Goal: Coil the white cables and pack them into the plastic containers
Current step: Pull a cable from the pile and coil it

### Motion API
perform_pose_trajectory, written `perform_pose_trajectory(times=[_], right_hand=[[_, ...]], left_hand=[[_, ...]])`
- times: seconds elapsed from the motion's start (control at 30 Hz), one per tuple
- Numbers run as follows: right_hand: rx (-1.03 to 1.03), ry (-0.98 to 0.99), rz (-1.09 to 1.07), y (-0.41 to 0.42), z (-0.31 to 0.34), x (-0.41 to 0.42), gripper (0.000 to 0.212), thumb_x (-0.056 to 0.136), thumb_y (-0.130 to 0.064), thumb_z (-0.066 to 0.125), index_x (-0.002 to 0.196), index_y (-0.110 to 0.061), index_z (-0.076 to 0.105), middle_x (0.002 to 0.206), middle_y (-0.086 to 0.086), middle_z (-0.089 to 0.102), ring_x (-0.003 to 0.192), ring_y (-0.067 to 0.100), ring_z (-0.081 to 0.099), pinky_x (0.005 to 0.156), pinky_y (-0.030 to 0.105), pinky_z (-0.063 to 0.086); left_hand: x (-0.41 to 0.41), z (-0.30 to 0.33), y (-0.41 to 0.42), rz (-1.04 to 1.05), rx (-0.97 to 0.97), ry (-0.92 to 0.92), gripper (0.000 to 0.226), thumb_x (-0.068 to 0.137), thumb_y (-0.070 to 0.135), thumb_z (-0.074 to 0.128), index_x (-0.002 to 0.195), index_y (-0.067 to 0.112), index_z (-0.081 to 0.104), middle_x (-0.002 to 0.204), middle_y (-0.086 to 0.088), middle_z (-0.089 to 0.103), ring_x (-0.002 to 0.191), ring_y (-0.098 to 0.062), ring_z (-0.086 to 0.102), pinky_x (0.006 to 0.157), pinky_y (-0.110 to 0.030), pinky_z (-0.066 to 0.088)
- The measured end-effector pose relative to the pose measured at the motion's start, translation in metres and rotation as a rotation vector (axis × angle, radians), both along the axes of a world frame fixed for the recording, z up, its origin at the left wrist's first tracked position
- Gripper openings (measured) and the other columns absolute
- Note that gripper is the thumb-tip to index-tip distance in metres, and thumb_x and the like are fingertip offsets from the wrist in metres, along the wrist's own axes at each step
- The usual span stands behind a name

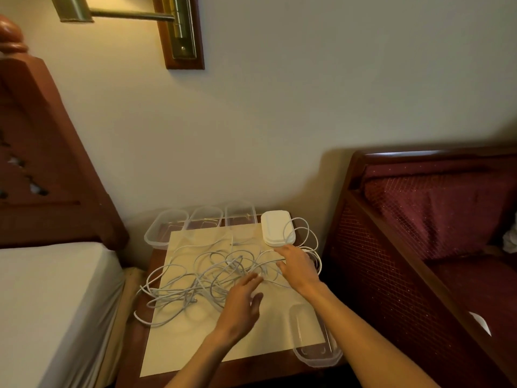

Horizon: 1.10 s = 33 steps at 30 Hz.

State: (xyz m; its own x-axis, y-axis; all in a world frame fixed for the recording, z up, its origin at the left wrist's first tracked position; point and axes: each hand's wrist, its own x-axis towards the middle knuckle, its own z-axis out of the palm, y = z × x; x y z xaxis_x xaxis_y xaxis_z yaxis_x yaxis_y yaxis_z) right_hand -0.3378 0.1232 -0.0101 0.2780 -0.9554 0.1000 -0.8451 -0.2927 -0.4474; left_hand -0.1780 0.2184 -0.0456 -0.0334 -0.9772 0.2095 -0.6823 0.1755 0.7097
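A loose tangle of white cables [201, 278] sprawls over a cream mat [184, 348] on a small wooden nightstand. Three clear plastic containers [165, 228] stand in a row along the back edge. To their right lies a stack of white lids [277, 227], with a cable loop draped over it. Another clear container [313, 343] sits at the front right corner. My left hand [242, 306] hovers over the right side of the tangle with fingers extended. My right hand [298, 266] lies flat on the cables just in front of the lids, fingers straight.
A bed with a white sheet [50, 309] and carved wooden headboard [42, 163] flanks the nightstand on the left. A dark red upholstered seat [436, 225] stands close on the right. A brass wall lamp [173, 26] hangs above.
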Motion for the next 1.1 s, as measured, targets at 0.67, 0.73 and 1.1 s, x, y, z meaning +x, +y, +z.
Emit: perform_pose_trajectory(times=[0.67,0.73,1.1], right_hand=[[-0.481,-0.222,0.355,-0.025,0.209,0.064,0.009,0.097,-0.014,0.054,0.099,-0.016,0.062,0.091,-0.003,0.066,0.077,0.012,0.059,0.068,0.025,0.047],[-0.341,-0.221,0.327,-0.027,0.196,0.062,0.016,0.098,-0.008,0.049,0.096,-0.018,0.061,0.091,-0.005,0.064,0.081,0.014,0.058,0.072,0.033,0.049],[-0.118,-0.554,0.207,-0.006,0.264,0.065,0.028,0.1,-0.026,0.052,0.084,-0.012,0.071,0.061,-0.001,0.066,0.06,0.015,0.065,0.073,0.037,0.056]], left_hand=[[0.088,0.279,-0.055,0.107,-0.46,0.158,0.019,0.1,0.007,0.048,0.09,0.012,0.063,0.075,-0.008,0.064,0.058,-0.01,0.058,0.06,-0.026,0.049],[0.098,0.316,-0.044,0.076,-0.598,0.07,0.018,0.098,0.003,0.048,0.094,0.01,0.064,0.076,0.0,0.061,0.061,-0.004,0.055,0.06,-0.015,0.044],[0.157,0.289,0.011,0.164,0.412,-0.493,0.067,0.095,0.018,0.059,0.152,0.02,0.024,0.154,-0.006,0.035,0.107,-0.02,0.063,0.089,-0.031,0.054]])
